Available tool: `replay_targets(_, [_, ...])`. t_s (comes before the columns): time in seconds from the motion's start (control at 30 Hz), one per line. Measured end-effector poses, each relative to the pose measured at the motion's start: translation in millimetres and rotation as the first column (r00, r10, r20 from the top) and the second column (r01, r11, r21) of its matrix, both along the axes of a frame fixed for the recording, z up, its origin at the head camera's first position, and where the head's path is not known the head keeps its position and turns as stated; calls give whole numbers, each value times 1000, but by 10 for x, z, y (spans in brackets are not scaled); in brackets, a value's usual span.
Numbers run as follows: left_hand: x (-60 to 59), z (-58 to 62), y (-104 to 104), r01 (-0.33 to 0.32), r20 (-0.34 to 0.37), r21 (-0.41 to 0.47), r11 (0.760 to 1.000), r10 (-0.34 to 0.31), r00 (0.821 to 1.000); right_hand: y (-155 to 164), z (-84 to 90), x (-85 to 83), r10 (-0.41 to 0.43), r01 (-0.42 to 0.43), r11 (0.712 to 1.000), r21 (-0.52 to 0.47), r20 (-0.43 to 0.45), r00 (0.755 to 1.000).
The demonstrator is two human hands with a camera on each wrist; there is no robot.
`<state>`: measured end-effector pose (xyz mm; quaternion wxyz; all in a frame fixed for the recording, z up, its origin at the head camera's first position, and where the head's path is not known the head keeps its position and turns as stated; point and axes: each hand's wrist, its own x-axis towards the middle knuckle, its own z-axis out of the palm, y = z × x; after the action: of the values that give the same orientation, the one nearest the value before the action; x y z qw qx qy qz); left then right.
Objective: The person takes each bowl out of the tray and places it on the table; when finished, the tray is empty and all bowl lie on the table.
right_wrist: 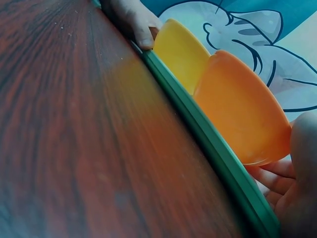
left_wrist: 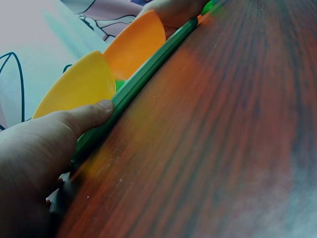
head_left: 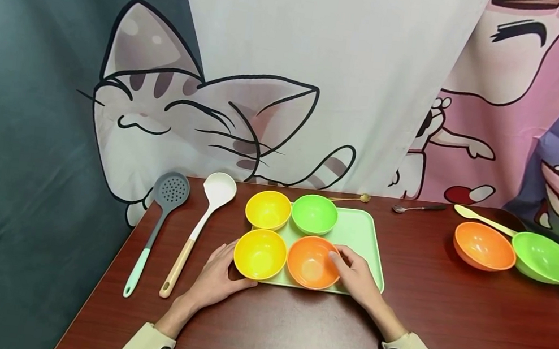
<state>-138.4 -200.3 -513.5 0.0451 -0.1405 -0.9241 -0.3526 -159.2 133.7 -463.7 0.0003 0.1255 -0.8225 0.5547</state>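
We have the orange bowl (head_left: 313, 262) at the front of the tray (head_left: 362, 228), its rim touching or nearly touching the front yellow bowl (head_left: 260, 254) on its left; we cannot tell whether its base rests flat. To handle it well, we should hold the rim level, use light pressure and avoid nudging the yellow bowl sideways, since such smooth bowls would probably slide easily.

Our right hand (head_left: 358, 276) grips the orange bowl from its right side, thumb over the rim and fingers below the outer wall, forearm slanting in from the lower right. Our left hand (head_left: 214, 278) spans the tray's front-left corner, thumb along the front edge, fingers reaching up beside the front yellow bowl; whether they clasp anything is hidden.

Behind stand the back yellow bowl (head_left: 268, 210) and the green bowl (head_left: 314, 214). Farther left on the table (head_left: 294, 329) lie the ladle (head_left: 218, 191) and the skimmer (head_left: 172, 190).
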Motion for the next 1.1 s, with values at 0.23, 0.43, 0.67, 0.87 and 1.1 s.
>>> replay_targets(0.23, [-6,2,1,3,-17,-2,1000,-3,1000,1,46,3,4,-4,1000,-12,34,999])
replay_targets(0.43, [0,3,7,4,-7,1,1000,-4,1000,24,-50,-34,-9,11,1000,-27,62,998])
replay_targets(0.67, [19,7,1,-2,5,1,1000,2,1000,48,-306,-139,-76,82,995,-49,116,990])
replay_targets(0.87, [7,24,4,-9,-5,1,1000,9,1000,68,-277,-169,-106,110,994,-28,99,989])
replay_targets(1.1, [4,13,4,6,-15,2,1000,-6,1000,237,-185,-215,-168,167,986,21,72,983])
